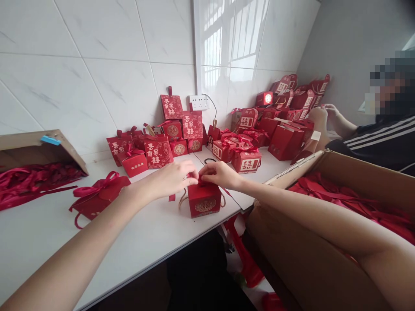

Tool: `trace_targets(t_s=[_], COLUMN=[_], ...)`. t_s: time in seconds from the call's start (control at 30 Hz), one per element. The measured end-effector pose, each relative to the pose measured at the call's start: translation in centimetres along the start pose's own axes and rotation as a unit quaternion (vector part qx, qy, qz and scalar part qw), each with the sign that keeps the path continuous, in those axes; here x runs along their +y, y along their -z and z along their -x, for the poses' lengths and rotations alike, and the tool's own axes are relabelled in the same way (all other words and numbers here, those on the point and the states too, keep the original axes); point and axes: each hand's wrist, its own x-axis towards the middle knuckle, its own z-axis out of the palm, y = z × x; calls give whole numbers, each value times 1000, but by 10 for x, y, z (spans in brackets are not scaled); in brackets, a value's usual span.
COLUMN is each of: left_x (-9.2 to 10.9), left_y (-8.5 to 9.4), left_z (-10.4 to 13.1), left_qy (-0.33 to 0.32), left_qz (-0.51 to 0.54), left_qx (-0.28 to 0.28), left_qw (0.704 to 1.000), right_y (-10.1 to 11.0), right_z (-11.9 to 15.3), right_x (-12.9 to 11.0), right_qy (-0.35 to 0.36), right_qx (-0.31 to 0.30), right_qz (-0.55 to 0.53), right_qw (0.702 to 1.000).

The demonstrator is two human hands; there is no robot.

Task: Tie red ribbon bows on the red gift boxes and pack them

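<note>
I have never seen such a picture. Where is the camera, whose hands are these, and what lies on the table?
No machine is here. The camera sits on a person's head and looks forward and down at that person's bare left hand and right hand. Both hands meet at the top of a small red box with rope handles; what they pinch is unclear. More red boxes stand on the white table. An open carton at left and another at right hold red material. A co-worker's hand shows at right.
</note>
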Motion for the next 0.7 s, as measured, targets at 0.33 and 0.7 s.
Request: trace_targets(t_s=[0.33, 0.7], left_x=[-14, 0], left_y=[3, 15], left_z=[7, -6], left_qy=[-4, -15], left_qz=[-3, -15], left_qx=[6, -3], left_qw=[1000, 1000], right_y=[0, 1], right_z=[-2, -1], right_x=[2, 0], right_qy=[-14, -14], right_qx=[14, -5], right_qz=[4, -5], right_qw=[1000, 1000])
